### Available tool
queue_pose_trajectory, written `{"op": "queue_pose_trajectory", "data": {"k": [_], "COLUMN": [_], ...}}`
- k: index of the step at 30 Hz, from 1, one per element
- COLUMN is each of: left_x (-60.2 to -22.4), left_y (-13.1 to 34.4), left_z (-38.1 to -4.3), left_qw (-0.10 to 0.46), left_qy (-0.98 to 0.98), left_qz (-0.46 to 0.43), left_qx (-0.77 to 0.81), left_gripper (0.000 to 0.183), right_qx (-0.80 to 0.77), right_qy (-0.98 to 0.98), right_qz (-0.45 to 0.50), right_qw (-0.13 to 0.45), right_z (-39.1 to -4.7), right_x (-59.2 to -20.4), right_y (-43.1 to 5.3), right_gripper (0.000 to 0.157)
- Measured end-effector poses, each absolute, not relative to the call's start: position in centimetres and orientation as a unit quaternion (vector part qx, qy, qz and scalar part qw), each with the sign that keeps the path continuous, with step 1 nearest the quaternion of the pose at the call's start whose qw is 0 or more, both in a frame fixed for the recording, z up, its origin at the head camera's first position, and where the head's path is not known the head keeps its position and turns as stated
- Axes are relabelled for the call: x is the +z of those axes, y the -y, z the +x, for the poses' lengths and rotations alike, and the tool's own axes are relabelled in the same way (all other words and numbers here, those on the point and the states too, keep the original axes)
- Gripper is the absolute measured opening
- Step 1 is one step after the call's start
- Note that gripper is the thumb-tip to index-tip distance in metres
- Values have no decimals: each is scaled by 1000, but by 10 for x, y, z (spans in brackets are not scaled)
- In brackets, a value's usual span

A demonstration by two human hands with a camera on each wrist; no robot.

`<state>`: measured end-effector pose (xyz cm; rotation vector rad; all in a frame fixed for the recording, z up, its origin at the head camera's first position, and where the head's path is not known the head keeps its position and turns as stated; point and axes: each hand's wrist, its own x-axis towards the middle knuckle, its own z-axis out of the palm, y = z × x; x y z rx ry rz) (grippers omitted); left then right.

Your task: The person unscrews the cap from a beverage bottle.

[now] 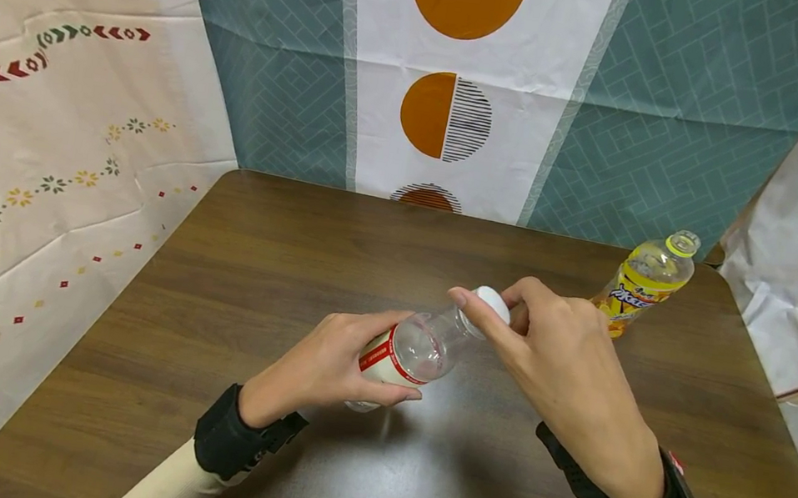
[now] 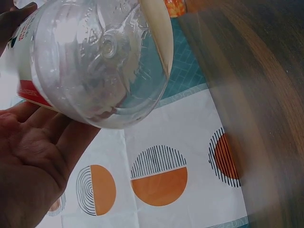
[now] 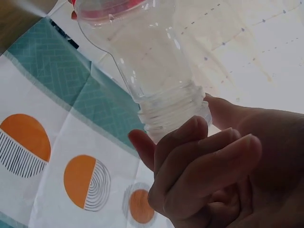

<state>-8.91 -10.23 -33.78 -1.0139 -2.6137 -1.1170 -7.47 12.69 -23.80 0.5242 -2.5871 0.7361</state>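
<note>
A clear plastic bottle (image 1: 424, 349) with a red and cream label is held tilted above the table, its neck toward the upper right. My left hand (image 1: 330, 366) grips it round the label. At its mouth, the thumb and fingers of my right hand (image 1: 573, 364) pinch a white cap (image 1: 492, 302). The left wrist view looks onto the base of the bottle (image 2: 107, 52), which appears empty. Seen from the right wrist, the ridged neck of the bottle (image 3: 166, 107) meets my right fingertips; most of the cap is hidden there.
A second clear bottle (image 1: 640, 285) with a yellow label and no cap stands near the table's back right, beyond my right hand. The brown wooden table (image 1: 279, 242) is bordered by a patterned cloth (image 1: 288, 58) behind and pale cloths at both sides.
</note>
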Motion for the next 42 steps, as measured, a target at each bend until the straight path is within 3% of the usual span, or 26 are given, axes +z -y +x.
{"op": "queue_pose_trajectory", "data": {"k": [10, 20, 30, 42], "left_x": [-338, -324, -301, -333], "left_y": [105, 105, 102, 109], "left_z": [-90, -86, -75, -85], "left_qw": [45, -7, -30, -47], "left_qy": [852, 814, 807, 803], "left_qz": [-340, -358, -363, -375], "left_qx": [-396, -458, -465, -461], "left_gripper": [60, 59, 56, 60], "right_qx": [283, 326, 317, 300], "right_qy": [911, 864, 842, 836], "right_qz": [236, 352, 421, 449], "right_qw": [186, 152, 116, 95], "right_z": [-87, -90, -90, -88], "right_x": [-240, -228, -227, -226], "right_y": [-130, -142, -151, -156], "right_gripper": [31, 15, 29, 45]}}
